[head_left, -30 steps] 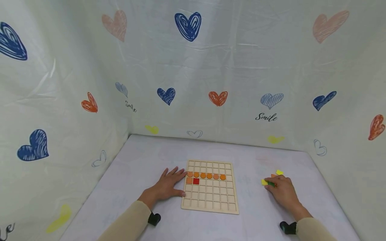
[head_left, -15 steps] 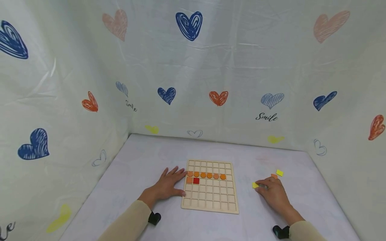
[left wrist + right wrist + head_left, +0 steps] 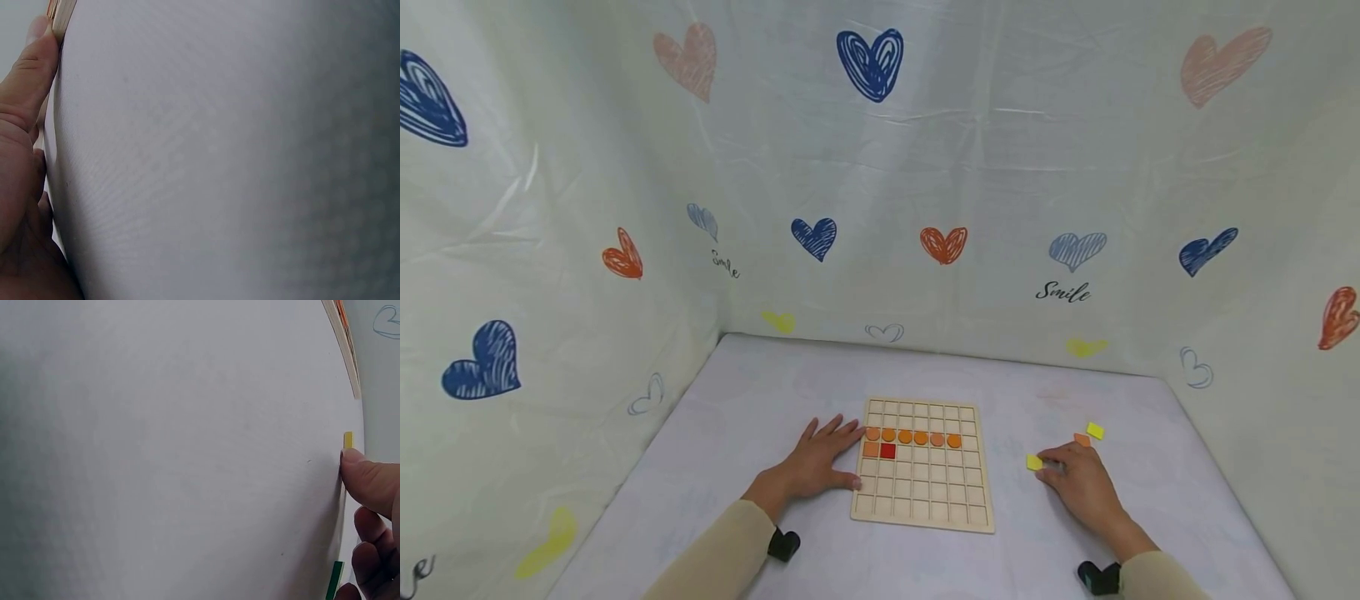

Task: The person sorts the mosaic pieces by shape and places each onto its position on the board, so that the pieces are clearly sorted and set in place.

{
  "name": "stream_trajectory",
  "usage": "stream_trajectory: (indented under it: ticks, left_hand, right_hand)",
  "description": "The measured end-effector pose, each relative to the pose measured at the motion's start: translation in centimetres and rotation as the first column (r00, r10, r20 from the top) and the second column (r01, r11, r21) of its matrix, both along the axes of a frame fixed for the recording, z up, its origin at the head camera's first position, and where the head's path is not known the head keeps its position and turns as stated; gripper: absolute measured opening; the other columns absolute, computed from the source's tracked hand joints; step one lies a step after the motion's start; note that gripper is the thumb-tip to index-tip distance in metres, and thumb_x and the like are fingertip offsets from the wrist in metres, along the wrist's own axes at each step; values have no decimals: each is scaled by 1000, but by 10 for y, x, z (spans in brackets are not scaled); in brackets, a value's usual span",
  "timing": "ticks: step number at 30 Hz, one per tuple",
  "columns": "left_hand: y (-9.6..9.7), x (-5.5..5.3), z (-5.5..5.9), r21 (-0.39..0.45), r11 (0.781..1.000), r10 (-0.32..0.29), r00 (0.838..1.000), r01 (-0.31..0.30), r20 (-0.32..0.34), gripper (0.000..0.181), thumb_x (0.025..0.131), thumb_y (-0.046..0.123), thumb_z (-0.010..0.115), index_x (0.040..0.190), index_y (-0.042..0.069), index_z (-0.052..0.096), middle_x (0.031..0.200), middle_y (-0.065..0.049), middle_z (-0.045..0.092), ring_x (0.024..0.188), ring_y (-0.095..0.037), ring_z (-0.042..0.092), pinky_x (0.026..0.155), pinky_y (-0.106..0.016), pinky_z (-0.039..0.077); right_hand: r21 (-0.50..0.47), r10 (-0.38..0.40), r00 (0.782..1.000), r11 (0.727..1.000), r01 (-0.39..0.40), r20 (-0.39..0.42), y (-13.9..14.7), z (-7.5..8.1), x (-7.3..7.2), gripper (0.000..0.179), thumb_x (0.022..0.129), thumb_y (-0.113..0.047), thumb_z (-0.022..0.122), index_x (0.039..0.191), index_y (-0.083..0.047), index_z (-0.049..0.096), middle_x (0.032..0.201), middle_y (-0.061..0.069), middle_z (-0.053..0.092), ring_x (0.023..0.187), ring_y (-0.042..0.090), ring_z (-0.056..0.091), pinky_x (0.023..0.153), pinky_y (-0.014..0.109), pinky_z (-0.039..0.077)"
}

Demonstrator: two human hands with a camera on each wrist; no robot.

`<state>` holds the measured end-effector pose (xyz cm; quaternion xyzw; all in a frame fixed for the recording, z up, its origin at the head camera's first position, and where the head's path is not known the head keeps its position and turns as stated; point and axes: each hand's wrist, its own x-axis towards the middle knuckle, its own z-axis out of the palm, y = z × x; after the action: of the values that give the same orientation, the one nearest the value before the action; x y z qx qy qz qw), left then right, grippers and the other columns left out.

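A square wooden grid board lies mid-table in the head view. My left hand rests beside it with fingers spread, the fingertips and thumb at its left edge; in the left wrist view the thumb meets that edge. On the right, my right hand pinches a small yellow square tile between thumb and index finger, close over the table. A green tile shows near the curled fingers in the right wrist view, hidden under the hand in the head view.
Orange discs fill much of one board row; an orange square and a red square sit side by side below. Beyond my right hand lie an orange tile and another yellow tile. A heart-patterned curtain surrounds the table.
My right hand has moved left and slightly toward me with the yellow tile, away from the orange and other yellow tiles, then stayed nearly still. The left hand and board have kept their places.
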<state>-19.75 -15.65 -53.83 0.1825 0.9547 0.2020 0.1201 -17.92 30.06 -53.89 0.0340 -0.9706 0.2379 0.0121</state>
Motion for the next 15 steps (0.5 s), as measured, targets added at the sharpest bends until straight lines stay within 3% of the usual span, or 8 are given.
stream_trajectory:
  ticks: [9,12,15]
  left_hand:
    - [0,3,4,8,1000,-10,1000,10,-3,94,86,59,80,164,25,41,172,-2,37,164,-33,18,132,-63,3]
    - [0,3,4,17,1000,-11,1000,11,-2,93,86,59,80,164,24,42,171,-3,37,164,-33,18,132,-63,3]
    - [0,3,3,20,1000,-10,1000,11,-4,93,86,58,81,164,23,42,171,-3,37,164,-33,19,132,-63,4]
  right_hand:
    - [-42,-9,1000,999,8,-6,-1,5,-2,30,94,-19,77,119,-3,75,114,14,73,109,34,62,91,54,53]
    - [-114,-62,998,992,62,7,-2,8,-3,32,95,-18,75,123,-2,73,115,16,74,107,33,66,87,49,56]
    - [-189,-124,992,974,122,2,-4,10,-5,32,96,-16,75,124,-3,72,110,15,76,100,29,71,78,35,59]
